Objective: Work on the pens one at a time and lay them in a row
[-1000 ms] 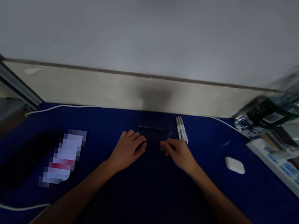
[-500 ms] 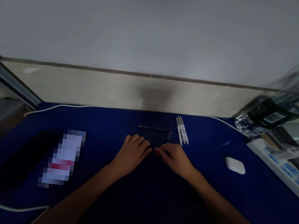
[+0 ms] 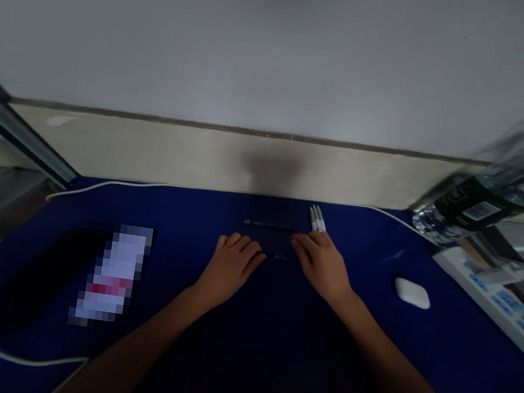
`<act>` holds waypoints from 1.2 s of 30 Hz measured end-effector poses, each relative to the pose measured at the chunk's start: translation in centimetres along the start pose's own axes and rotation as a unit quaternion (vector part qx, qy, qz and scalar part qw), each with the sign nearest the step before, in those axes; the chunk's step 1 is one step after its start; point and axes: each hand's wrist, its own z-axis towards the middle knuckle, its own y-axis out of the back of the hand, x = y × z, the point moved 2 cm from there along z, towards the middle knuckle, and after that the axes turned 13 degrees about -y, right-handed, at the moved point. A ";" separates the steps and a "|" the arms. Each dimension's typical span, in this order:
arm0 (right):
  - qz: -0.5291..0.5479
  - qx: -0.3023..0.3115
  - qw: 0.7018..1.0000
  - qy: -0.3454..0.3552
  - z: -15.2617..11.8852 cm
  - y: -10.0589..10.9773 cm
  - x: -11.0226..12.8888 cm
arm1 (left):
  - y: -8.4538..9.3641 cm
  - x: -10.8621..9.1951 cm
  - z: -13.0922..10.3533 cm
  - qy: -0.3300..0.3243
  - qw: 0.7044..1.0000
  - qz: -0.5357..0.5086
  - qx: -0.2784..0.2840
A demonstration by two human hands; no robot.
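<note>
My left hand (image 3: 232, 264) rests on the dark blue tabletop (image 3: 180, 224), its fingers bent loosely and its thumb apart from them. Beyond it lies a dark slim pen (image 3: 267, 225), roughly parallel to the back edge. My right hand (image 3: 323, 264) pinches thumb and forefinger near that pen's right end, around a second dark pen mostly hidden under the fingers. A faint dark stick (image 3: 279, 257), probably another pen, lies between the two hands. Behind my right knuckles, several white pens (image 3: 317, 217) with grey tips lie side by side, partly covered.
A phone with a blurred screen (image 3: 114, 273) lies at left, with a white cable (image 3: 0, 355) near it. At right are a white earbud case (image 3: 413, 293), a power strip (image 3: 495, 301) and a clear bottle with a green label (image 3: 476, 200). A wall (image 3: 266, 164) closes the back.
My right hand has moved forward, away from my left hand, and now covers the upright dark pen and the lower ends of the white pens. My left hand has barely moved.
</note>
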 end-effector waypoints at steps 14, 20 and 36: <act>-0.124 0.047 0.991 0.019 -0.8 -0.8 0.9 | 0.4 0.0 -0.1 0.020 0.999 -0.026 -0.016; 0.016 0.083 0.996 -0.001 -1.3 -0.9 1.4 | 0.8 0.2 -0.2 0.032 0.999 -0.027 -0.031; 0.334 0.019 0.931 -0.145 -0.2 1.5 1.1 | 0.9 0.3 -0.2 0.060 0.997 -0.022 -0.047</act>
